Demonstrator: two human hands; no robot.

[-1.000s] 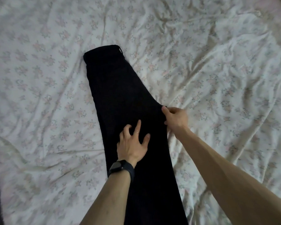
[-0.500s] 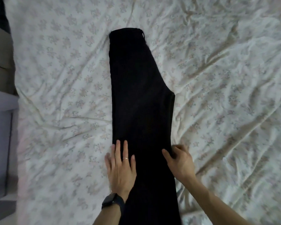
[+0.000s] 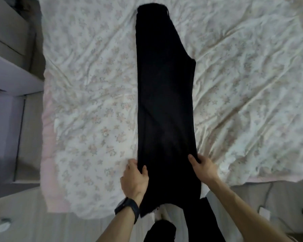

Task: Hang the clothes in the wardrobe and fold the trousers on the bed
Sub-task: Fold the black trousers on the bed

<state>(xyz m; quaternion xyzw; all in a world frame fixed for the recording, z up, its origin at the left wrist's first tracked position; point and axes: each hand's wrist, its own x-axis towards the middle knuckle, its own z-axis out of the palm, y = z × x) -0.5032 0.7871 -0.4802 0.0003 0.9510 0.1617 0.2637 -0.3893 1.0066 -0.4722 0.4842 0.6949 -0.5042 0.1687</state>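
Note:
Black trousers [image 3: 164,95] lie lengthwise on the bed [image 3: 87,95], one leg on top of the other, waistband at the far end. Their leg ends hang over the near bed edge. My left hand [image 3: 134,179] grips the left edge of the legs, thumb on top of the cloth and fingers curled under it. My right hand [image 3: 203,165] grips the right edge at the same height, thumb on the fabric. A dark watch sits on my left wrist.
The bed carries a wrinkled white floral sheet. Grey and lilac furniture [image 3: 9,70] stands along the left side. Pale floor [image 3: 33,222] shows below the bed's near edge, with small objects at the lower left and a cable at the lower right.
Both hands slid down the trousers toward the leg ends. The left hand went from lying flat on the cloth to gripping its left edge. The view pulled back, showing the bed's near edge.

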